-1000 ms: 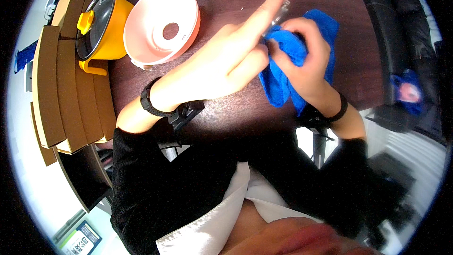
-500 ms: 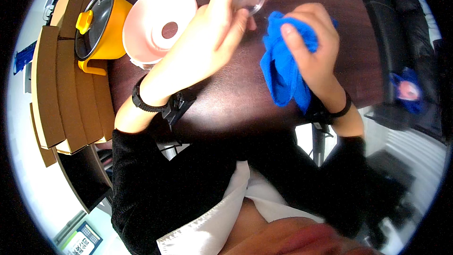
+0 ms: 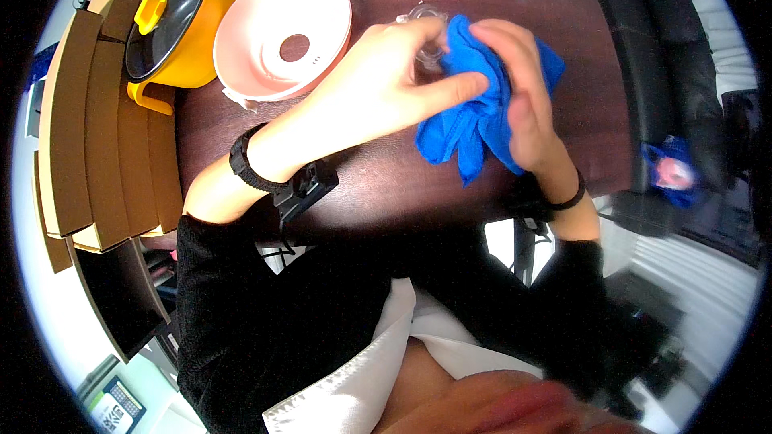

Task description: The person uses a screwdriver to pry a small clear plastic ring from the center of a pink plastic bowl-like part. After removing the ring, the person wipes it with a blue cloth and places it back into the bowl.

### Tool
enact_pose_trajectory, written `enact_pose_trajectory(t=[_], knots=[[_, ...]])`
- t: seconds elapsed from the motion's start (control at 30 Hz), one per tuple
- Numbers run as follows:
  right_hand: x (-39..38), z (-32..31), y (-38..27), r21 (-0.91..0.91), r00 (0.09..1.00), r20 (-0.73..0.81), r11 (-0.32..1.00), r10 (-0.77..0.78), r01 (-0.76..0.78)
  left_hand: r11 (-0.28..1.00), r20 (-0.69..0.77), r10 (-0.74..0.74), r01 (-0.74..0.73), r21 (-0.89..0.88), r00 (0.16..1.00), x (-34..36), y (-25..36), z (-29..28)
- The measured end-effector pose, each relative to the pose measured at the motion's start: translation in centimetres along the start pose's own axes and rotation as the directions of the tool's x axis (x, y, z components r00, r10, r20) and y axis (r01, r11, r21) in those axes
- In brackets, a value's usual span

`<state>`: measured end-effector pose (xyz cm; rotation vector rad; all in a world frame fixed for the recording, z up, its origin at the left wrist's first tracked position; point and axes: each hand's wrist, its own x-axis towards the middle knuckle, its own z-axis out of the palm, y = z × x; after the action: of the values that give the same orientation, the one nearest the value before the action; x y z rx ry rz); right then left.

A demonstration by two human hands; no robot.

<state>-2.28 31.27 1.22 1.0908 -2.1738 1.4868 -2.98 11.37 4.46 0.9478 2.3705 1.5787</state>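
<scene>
In the head view, the left hand [image 3: 402, 72] pinches a clear plastic piece [image 3: 429, 13] at the left edge of the blue cloth [image 3: 468, 124]. The right hand [image 3: 531, 100] curves against the cloth's right side; whether it grips, I cannot tell.

Blue cloth [image 3: 470, 116], colourless clear piece [image 3: 430, 53], pink bowl [image 3: 256, 28], yellow pot [image 3: 195, 50], dark brown table [image 3: 595, 116].

Hands [image 3: 394, 72] close together, fingers [image 3: 508, 36] bent, forearms [image 3: 215, 193] converging
</scene>
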Motion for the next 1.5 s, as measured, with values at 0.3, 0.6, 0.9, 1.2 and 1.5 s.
enact_pose_trajectory(t=[0.3,0.6,0.9,1.2,1.5], knots=[[0.2,-1.1,-0.6,-0.081,0.943,-0.117,0.944,0.310,-0.320,0.986,-0.058,-0.137,0.131,-0.100,0.989,-0.1,-1.1,-0.9],[1.2,-3.6,-3.5,-0.191,0.906,-0.055,0.886,0.421,-0.423,0.998,-0.058,0.028,-0.025,0.064,0.998,0.0,0.5,-1.1],[1.5,-7.6,-7.2,-0.466,0.823,0.359,0.849,0.439,-0.249,0.994,0.141,-0.034,0.019,0.105,0.989,-0.8,2.8,-1.9],[-2.4,-12.8,-7.0,-0.442,0.791,0.280,0.804,0.545,-0.398,0.970,0.112,0.138,-0.157,0.185,0.984,-1.5,3.7,-2.0],[-3.4,-17.1,-9.1,-0.352,0.784,0.047,0.745,0.619,-0.567,0.999,0.043,0.046,-0.047,0.010,0.998,-1.5,3.8,-2.2]])
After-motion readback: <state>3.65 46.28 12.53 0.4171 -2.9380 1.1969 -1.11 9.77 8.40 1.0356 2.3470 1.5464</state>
